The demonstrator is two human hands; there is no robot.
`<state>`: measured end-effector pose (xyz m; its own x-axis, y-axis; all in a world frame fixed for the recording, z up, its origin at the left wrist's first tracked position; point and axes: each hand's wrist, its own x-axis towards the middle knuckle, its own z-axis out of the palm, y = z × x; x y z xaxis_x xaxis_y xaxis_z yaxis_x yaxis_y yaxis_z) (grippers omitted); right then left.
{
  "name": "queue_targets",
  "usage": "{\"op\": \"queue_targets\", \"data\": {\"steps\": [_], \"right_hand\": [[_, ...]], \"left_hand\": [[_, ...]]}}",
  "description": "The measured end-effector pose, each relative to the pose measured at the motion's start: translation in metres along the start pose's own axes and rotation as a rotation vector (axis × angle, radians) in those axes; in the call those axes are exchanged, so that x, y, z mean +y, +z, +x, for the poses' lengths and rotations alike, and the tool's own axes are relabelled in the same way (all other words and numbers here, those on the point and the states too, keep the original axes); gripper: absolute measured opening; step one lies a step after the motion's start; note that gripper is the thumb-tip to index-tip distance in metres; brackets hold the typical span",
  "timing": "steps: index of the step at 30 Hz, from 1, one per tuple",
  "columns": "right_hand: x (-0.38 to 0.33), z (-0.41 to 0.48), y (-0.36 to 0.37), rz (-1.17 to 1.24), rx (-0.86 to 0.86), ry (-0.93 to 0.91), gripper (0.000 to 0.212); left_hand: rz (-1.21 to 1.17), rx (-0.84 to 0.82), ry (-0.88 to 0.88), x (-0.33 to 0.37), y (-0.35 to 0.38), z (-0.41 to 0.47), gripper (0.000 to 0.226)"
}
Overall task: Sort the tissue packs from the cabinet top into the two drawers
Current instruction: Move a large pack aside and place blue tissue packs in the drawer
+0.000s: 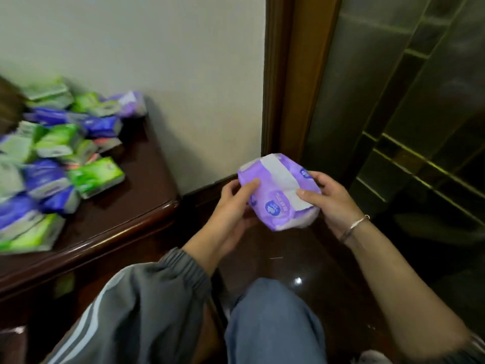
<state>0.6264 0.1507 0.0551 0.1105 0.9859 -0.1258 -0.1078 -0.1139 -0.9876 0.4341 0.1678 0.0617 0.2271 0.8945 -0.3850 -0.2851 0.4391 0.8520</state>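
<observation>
Both hands' fingers (250, 185) clasp purple tissue pack (278, 191), one each end

We see a plain pale wall (157, 61) running to a brown wooden door frame (286, 74) at the corner. Beside the frame stands a dark glossy panel with thin gold strips (420, 114). The floor (301, 258) is dark, polished, and carries a small bright glint of light
</observation>
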Motion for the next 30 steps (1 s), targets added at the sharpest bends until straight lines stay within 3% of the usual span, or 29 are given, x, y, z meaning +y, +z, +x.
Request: {"op": "queue_targets", "data": {"steps": [5, 9, 11, 13, 16, 21, 26, 30], "right_hand": [[-0.069, -0.066, 0.055, -0.018, -0.374, 0.017, 0.030], [-0.095, -0.095, 0.119, -0.163, -0.686, 0.115, 0.031], [-0.097, -0.102, 0.158, -0.221, -0.780, 0.146, 0.030], [-0.092, -0.105, 0.197, -0.229, -0.821, 0.150, 0.029], [-0.077, -0.104, 0.249, -0.303, -0.784, 0.091, 0.023], [-0.047, -0.086, 0.326, -0.596, -0.399, -0.221, 0.027], [-0.033, -0.071, 0.395, -0.952, -0.220, -0.627, 0.047], [-0.020, -0.060, 0.432, -1.247, -0.119, -0.641, 0.062]], "left_hand": [[0.068, 0.062, 0.100, 0.058, -0.046, -0.100, 0.060], [0.250, -0.118, -0.012, 0.093, -0.110, -0.174, 0.039], [0.293, -0.173, -0.042, 0.096, -0.143, -0.202, 0.035], [0.261, -0.118, -0.037, 0.091, -0.175, -0.223, 0.038], [0.154, 0.062, 0.040, 0.077, -0.219, -0.249, 0.037], [0.023, 0.392, 0.127, 0.048, -0.286, -0.282, 0.032], [-0.095, 0.436, 0.144, 0.020, -0.325, -0.296, 0.039], [-0.155, 0.427, 0.141, 0.009, -0.342, -0.293, 0.053]]}}
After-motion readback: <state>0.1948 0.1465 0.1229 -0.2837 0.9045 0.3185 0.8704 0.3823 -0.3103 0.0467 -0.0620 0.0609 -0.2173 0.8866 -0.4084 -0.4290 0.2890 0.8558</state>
